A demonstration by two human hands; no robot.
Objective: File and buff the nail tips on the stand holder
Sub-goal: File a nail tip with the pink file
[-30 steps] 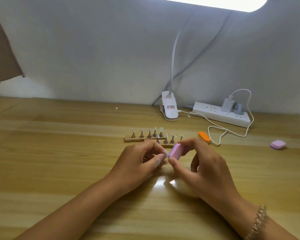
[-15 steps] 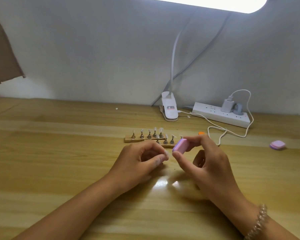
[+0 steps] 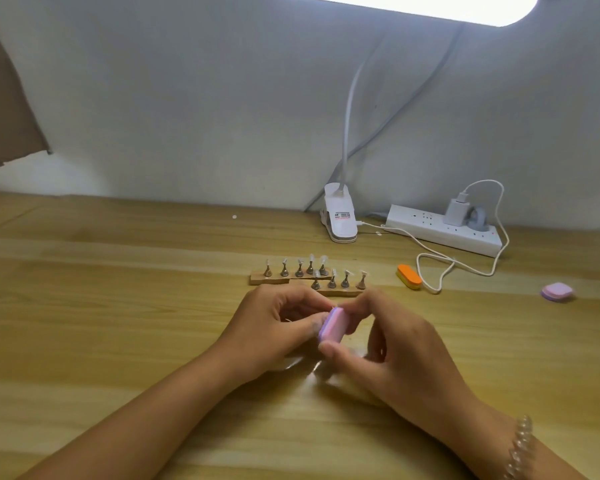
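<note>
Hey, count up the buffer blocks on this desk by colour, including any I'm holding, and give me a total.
Pink: 2, the held buffer in the right hand and the far buffer on the table.
Orange: 1, the orange buffer on the table.
Total: 3.

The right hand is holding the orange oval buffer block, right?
Not quite. In the head view the right hand pinches the pink-and-purple oval buffer block; the orange oval buffer block lies on the wooden table beside the white cable.
</note>
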